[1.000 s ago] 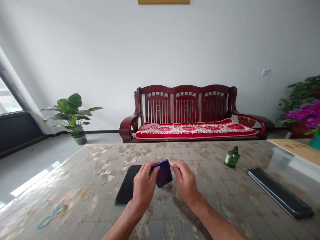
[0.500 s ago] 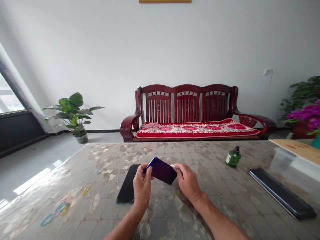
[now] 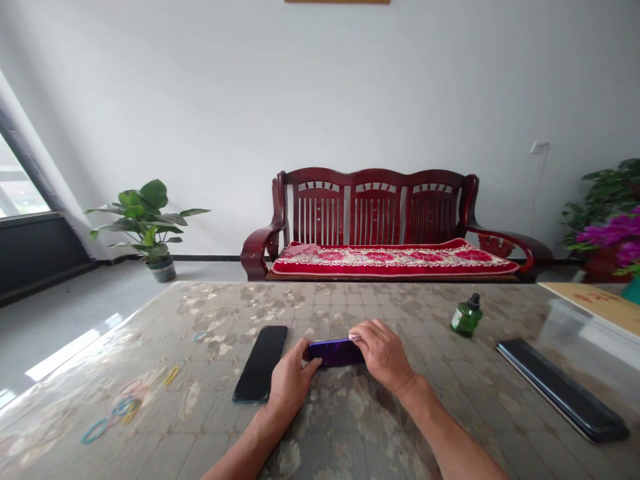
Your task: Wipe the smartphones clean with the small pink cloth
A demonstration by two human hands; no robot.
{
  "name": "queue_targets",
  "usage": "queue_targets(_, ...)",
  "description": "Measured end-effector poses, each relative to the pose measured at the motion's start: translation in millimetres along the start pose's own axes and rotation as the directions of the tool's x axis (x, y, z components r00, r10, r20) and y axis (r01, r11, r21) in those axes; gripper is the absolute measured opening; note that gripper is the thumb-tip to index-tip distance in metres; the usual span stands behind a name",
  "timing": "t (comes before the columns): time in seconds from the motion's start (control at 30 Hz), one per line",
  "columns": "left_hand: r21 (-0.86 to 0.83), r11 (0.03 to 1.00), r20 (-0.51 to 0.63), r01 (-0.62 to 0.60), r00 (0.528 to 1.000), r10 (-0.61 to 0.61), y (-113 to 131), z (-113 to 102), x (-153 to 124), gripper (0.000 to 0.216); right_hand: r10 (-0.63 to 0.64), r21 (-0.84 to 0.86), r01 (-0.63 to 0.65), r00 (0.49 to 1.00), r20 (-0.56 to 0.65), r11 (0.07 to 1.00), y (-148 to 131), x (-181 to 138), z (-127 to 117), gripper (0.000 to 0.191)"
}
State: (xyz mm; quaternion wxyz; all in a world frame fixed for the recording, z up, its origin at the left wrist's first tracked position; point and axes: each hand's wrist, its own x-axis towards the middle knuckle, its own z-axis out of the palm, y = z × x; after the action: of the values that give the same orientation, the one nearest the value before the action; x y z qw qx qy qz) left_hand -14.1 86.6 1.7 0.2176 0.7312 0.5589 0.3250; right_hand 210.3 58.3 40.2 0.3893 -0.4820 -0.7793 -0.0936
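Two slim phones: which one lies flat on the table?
The black rectangular phone, farther left; the glossy purple phone is held by the left hand.

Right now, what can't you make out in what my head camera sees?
Head view, white wad: mostly hidden by the grip of the right hand; material unclear.
Head view, purple smartphone: left end partly covered by the left hand, right end by the right.
Head view, green bottle: label too small to read.
Head view, brown strip: cut off by top edge.
Head view, teal pot: cut off by right edge.
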Motion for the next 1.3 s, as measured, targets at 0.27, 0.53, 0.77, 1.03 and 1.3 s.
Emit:
queue_targets(0.27,0.19,0.953,-0.071,-0.237,0.964,0.254,14,-8,-2,0.01,-0.022,-0.017,0.022,1.0,-0.008,1.0,-2,-2,1,0.013)
queue_targets(0.53,0.238,0.886,-0.085,-0.398,0.9,0.427,17,-10,-8,0.013,-0.105,-0.052,0.102,0.993,-0.059,0.993,-34,-5,16,0.014)
queue_targets(0.77,0.214,0.877,-0.086,-0.43,0.886,0.455,17,-9,-8,0.011,-0.17,-0.05,0.167,0.983,-0.067,0.985,-41,-6,22,0.017)
queue_targets(1.03,0.225,0.897,-0.098,-0.381,0.907,0.41,13,-5,0,0.008,0.044,-0.054,-0.052,0.988,-0.148,0.997,12,-14,11,0.021)
queue_targets(1.3,0.237,0.905,-0.08,-0.354,0.921,0.381,16,-6,-2,0.008,0.016,-0.024,-0.019,0.993,-0.119,1.0,-35,-6,20,0.017)
